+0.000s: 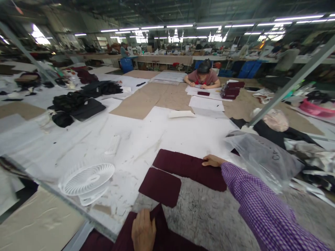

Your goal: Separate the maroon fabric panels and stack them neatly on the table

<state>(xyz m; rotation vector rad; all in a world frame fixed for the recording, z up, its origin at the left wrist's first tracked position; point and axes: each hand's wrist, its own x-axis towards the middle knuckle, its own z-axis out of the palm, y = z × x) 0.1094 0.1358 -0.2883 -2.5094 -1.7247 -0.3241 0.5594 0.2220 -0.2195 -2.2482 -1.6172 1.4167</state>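
My left hand [143, 229] is closed on a dark maroon cloth [159, 223] at the near table edge; a corner of it folds up beside my fingers. Part of this cloth hangs toward the bottom of the view. My right hand [213, 161], in a purple checked sleeve, rests with fingers extended on the upper edge of a long maroon fabric panel [188, 168]. That panel lies flat. Just below its left end lies a smaller, squarish maroon piece [160, 186], a narrow gap between them.
A white round fan grille [89, 179] stands at left. A clear plastic bag [264, 157] lies at right, near a slanted metal pole [293, 83]. Dark garments [75, 104] sit further left. Across the table a person [202, 75] leans over papers beside stacked maroon pieces [231, 90].
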